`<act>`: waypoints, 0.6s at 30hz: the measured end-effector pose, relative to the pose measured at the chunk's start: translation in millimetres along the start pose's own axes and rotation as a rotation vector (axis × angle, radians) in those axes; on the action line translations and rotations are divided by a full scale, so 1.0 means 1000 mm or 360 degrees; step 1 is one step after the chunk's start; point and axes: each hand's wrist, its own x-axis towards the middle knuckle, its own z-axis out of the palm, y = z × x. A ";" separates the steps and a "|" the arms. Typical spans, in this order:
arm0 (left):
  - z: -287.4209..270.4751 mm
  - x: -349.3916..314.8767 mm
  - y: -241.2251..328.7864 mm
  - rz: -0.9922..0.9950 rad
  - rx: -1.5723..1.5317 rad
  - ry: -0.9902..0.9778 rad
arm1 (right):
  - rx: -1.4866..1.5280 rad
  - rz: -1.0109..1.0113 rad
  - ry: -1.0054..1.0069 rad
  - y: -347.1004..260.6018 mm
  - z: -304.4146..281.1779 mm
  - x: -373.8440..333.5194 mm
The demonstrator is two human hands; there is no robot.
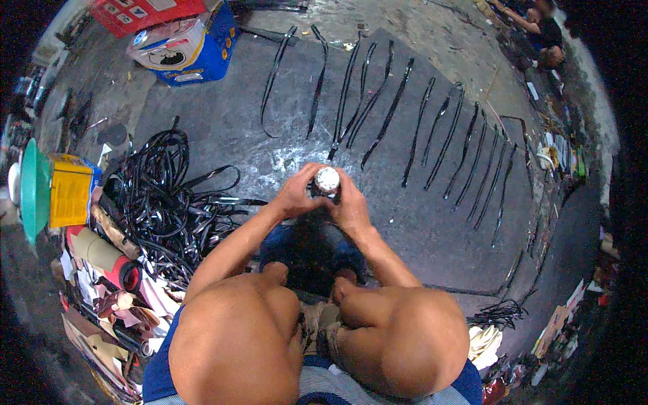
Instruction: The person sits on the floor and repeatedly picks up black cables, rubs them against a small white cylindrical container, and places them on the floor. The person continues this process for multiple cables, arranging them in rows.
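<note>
Both hands close around a small round-topped object (327,179), its rough white top facing up between the left hand (299,192) and the right hand (350,203), low over the dark mat (432,233) and in front of the person's bent knees (233,337). Beyond and to the right, glossy black strips (389,116) lie apart in a long slanting row on the mat, while left of the hands sprawls a tangled heap of black strips (162,202), near a yellow-and-blue container (71,191).
</note>
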 end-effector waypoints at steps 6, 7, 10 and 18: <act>0.005 -0.003 -0.014 -0.0135 -0.0025 -0.0016 | 0.0552 0.0858 -0.0006 0.086 0.029 0.012; 0.007 0.007 0.006 -0.0228 0.0063 -0.0080 | 0.0582 0.0935 0.0021 0.113 0.028 0.009; 0.000 -0.003 -0.005 -0.0143 0.0130 -0.0055 | 0.0916 0.1040 0.0026 0.090 0.044 0.022; 0.006 -0.004 -0.011 -0.0101 0.0139 -0.0022 | 0.1728 0.1166 0.0377 0.020 -0.027 0.018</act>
